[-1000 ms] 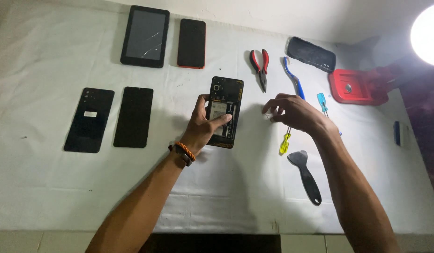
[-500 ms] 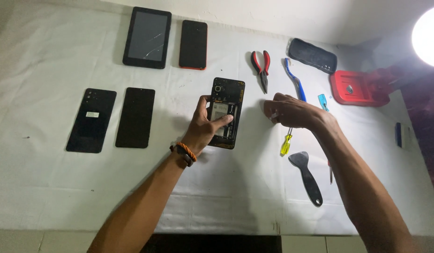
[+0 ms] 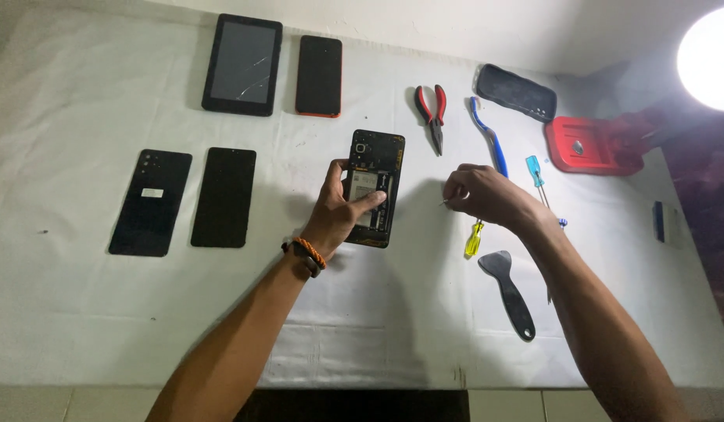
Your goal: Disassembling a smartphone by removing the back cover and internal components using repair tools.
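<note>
My left hand (image 3: 338, 209) rests on an opened phone (image 3: 375, 187) lying back-up near the middle of a white-covered table (image 3: 80, 328), its cover off and its insides showing. My fingers clasp its left edge and my thumb presses across the battery area. My right hand (image 3: 487, 195) hovers just to the right of the phone, fingers pinched narrowly around something thin with a small metal tip pointing toward the phone (probably a fine tool or a screw, too small to tell).

To do this well, I judge that the left hand should pin the phone flat so it cannot slide, and the right should bring the tip in slowly and squarely.

Beneath my right wrist lies a yellow-handled screwdriver (image 3: 474, 237), partly covered. Nearby sit a dark scraper (image 3: 509, 291), a blue brush (image 3: 487, 137), red-handled pliers (image 3: 431, 109) and a small blue screwdriver (image 3: 535, 173). Farther left lie two dark phones or back panels (image 3: 186, 199); beyond them, a cracked tablet (image 3: 242, 64). A lamp's glare washes out the upper right corner.
</note>
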